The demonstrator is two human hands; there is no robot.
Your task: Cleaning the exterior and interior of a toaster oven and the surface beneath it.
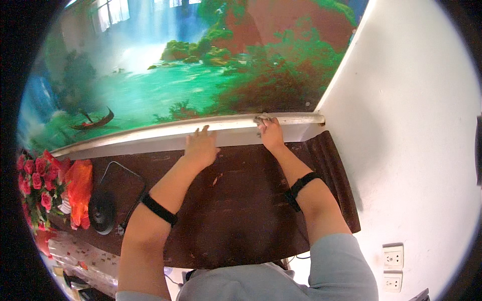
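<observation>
A large, glossy picture of a waterfall and green water (170, 90) hangs in front of me, edged along the bottom by a pale frame strip (150, 132). My right hand (271, 134) is closed on a small greyish cloth (262, 119), which presses against this strip near its right end. Farther left, my left hand (202, 148) has its fingers spread, their tips at the strip's lower side, and holds nothing. Both arms reach across a dark brown wooden tabletop (231, 210).
At the left of the tabletop stand red artificial-looking roses (37, 175) with orange wrapping (79, 190). Beside them is a black round-based object (102, 213) with a bent thin metal arm. A white wall (416, 125) rises on the right, with power sockets (392, 257) low down.
</observation>
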